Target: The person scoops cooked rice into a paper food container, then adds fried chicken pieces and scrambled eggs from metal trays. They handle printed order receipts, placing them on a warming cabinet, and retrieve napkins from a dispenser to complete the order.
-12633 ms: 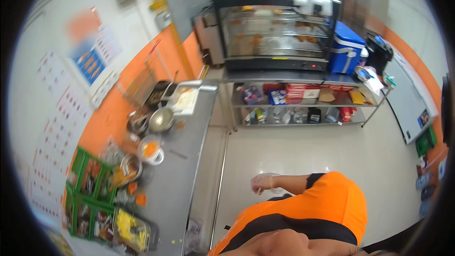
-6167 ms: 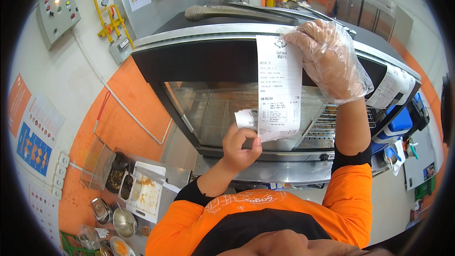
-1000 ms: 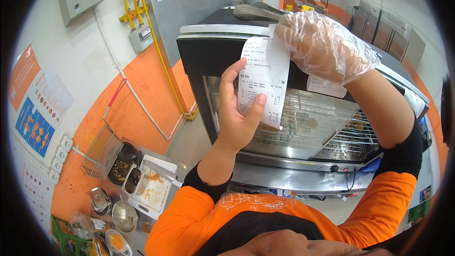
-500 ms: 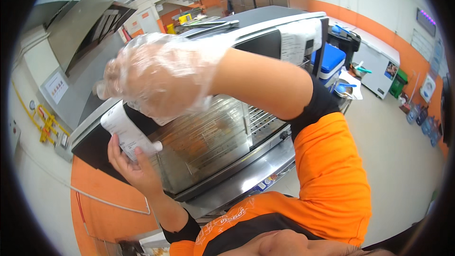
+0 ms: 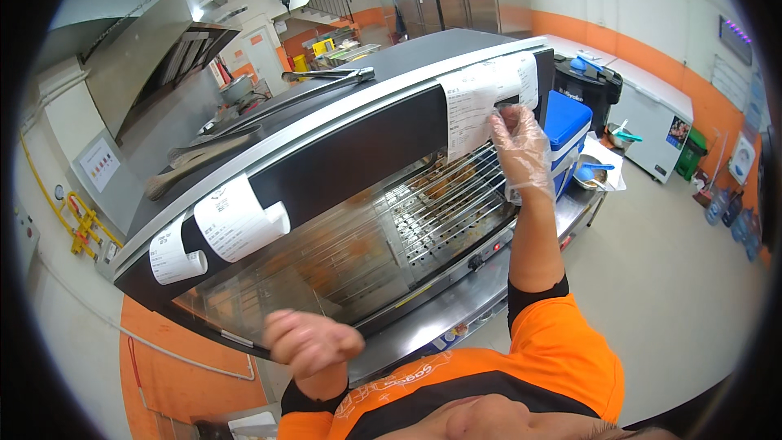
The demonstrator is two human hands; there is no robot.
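Note:
In front of me stands a long warming cabinet (image 5: 350, 143) with a dark top panel and a glass front, food showing on its wire racks (image 5: 456, 187). My right hand (image 5: 525, 151), in a clear plastic glove, pinches the lower edge of a paper receipt (image 5: 513, 77) at the panel's right end. Beside it hangs a longer receipt (image 5: 468, 110). Two curled receipts, a larger one (image 5: 232, 220) and a smaller one (image 5: 173, 254), hang at the panel's left. My bare left hand (image 5: 309, 342) is loosely closed, slightly blurred, before the lower glass; nothing shows in it.
Metal tongs (image 5: 330, 75) and a brush-like tool (image 5: 195, 163) lie on the cabinet top. To the right are a blue cooler box (image 5: 566, 122), a bowl with a blue-handled utensil (image 5: 592, 171) and a white chest freezer (image 5: 652, 114). A yellow gas valve (image 5: 84, 224) is at left.
My right hand has swung from the cabinet's left side to the receipts at its right end. My left hand has let go of the small receipt, which hangs on the panel, and dropped lower.

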